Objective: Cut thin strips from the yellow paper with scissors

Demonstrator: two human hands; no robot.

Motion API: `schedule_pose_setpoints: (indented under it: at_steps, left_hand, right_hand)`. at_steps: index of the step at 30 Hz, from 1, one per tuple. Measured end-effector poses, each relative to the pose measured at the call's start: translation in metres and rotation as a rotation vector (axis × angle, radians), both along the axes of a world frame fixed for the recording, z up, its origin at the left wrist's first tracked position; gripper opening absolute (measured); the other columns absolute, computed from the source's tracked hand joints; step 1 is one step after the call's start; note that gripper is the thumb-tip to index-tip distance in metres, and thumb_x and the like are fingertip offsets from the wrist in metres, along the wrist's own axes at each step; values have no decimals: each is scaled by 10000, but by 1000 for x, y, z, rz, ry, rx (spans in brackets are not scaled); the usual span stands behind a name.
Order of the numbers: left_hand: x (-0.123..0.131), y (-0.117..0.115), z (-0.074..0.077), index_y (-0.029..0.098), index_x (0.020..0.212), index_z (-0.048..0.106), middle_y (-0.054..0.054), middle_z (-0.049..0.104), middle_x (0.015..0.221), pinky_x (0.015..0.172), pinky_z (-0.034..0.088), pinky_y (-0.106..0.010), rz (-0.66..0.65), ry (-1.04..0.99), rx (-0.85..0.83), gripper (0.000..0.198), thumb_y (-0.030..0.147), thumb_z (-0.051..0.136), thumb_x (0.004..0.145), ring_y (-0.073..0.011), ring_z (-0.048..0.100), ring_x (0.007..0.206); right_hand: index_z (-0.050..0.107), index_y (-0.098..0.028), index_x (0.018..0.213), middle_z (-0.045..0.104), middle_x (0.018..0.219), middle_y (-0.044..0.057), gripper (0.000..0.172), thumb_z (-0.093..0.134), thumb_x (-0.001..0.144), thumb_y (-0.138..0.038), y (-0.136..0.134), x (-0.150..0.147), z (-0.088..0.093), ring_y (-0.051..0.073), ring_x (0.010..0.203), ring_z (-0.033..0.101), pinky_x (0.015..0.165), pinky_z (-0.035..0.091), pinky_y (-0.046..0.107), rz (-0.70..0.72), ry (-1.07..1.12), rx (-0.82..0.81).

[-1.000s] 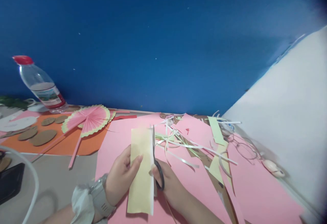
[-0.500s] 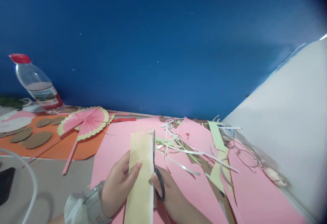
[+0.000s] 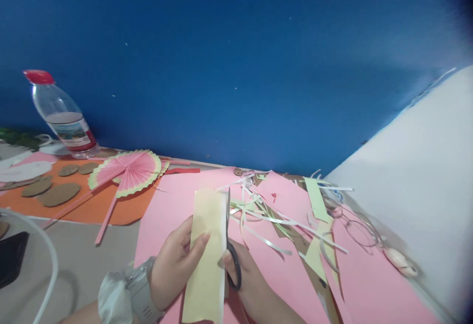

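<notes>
A long pale yellow strip of paper [image 3: 209, 270] with a white right edge stands lengthwise before me. My left hand [image 3: 177, 260] pinches its left side, thumb on the front and fingers behind. At the paper's right edge, my right hand [image 3: 246, 270] grips black-handled scissors [image 3: 234, 267], thumb through a loop. Their blade points away from me along the white edge. I cannot tell how far the blades are apart, as the paper covers part of them. Pink paper sheets [image 3: 166, 196] lie beneath both hands.
Thin paper strips [image 3: 258, 210] lie tangled beyond the scissors. Pink-and-green paper fans [image 3: 129, 169] rest on orange paper [image 3: 121, 213] at left, near cardboard ovals [image 3: 59, 194] and a red-capped bottle [image 3: 70, 117]. A white cable [image 3: 55, 260] and black phone-like object [image 3: 13, 257] are nearer. A white mouse [image 3: 401, 262] sits right.
The view has shifted slightly, so most things sit further right. The paper's lower end now shows above the bottom of the picture. Both hands keep their holds.
</notes>
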State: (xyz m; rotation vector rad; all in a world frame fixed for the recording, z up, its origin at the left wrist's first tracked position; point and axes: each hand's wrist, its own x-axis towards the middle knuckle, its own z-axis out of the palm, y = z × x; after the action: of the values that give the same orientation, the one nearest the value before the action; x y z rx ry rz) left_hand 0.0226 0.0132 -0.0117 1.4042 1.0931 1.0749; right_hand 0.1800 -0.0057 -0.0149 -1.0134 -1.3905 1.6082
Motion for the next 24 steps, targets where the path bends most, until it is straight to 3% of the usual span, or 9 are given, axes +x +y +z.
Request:
schedule_pose_setpoints:
  at_steps: [8,24]
  left_hand:
    - [0,0,0,192,942,543,1,584,768,599,493,-231,-17,11,5,216,389,456,935,-144,585,665]
    - [-1,-1,-1,188,929,544,1,588,782,631,500,-227,-12,23,40,197,364,456,938,-142,597,697]
  right_hand:
    - [659,-131,915,495,629,-6,518,489,880,-619,1,0,2,121,546,447,545,391,251,-10,4,44]
    - [653,-122,912,497,619,0,579,470,855,-668,1,-1,5,116,467,459,463,403,241,-28,-53,19]
